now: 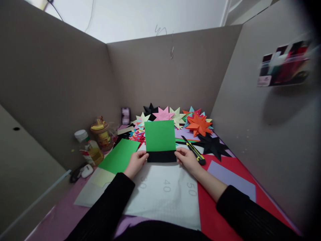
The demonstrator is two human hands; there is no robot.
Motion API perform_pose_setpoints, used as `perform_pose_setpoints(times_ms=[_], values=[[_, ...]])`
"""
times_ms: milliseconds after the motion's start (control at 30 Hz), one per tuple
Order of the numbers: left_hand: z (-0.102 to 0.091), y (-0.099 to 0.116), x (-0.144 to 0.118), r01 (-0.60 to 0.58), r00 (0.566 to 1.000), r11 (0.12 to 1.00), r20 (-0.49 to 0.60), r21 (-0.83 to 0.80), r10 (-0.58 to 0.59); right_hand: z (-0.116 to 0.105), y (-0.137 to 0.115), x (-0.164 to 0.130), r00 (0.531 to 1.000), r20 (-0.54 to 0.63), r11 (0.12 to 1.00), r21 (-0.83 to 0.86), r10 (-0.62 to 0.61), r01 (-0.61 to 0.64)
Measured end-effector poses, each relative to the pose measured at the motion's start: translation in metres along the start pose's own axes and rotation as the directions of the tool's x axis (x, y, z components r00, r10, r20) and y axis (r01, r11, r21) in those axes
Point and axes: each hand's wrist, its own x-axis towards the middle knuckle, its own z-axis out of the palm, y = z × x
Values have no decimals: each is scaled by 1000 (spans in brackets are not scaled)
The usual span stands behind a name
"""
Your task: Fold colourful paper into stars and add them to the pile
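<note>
A bright green sheet of paper (pixel 159 135) stands raised in front of me, with a black paper band (pixel 162 156) along its lower edge. Whether the band is a fold or a separate strip, I cannot tell. My left hand (pixel 136 162) pinches the left end of the black band between thumb and fingers. At the opposite end, my right hand (pixel 187 158) grips it the same way. Beneath both hands lies a white mat (pixel 163 201) printed with large numbers. Just beyond my right hand rests a black and yellow utility knife (pixel 194 150).
Folded paper stars in several colours, an orange one (pixel 199 124) among them, crowd the back. More green paper (pixel 120 155), a bottle (pixel 87 147) and a lidded cup (pixel 102 135) are left. Red paper (pixel 225 170) and a lilac sheet (pixel 233 179) lie right. Grey partitions (pixel 170 73) enclose the table.
</note>
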Motion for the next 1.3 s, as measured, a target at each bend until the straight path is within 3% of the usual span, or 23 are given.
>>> perform_pose_setpoints(times_ms=[100, 200, 633, 833, 967, 1300], values=[[0, -4, 2, -44, 997, 996, -57, 73, 48, 3, -2, 0, 997, -57, 997, -60, -58, 54], [1, -7, 4, -80, 993, 986, -75, 146, 92, 5, -1, 0, 997, -41, 996, -58, -68, 66], [3, -5, 2, -91, 996, 974, 4, 208, 92, 8, 7, -2, 999, -10, 991, -124, -46, 45], [3, 5, -2, -16, 999, 999, 31, 29, 15, 6, 0, -2, 986, -48, 969, -200, -158, 146], [3, 8, -2, 54, 998, 995, 18, -81, -53, 7, -4, -2, 985, -54, 959, -240, -165, 148], [2, -1, 4, 55, 998, 990, -16, -132, -57, 6, -1, -3, 998, 56, 997, 76, -13, 9]])
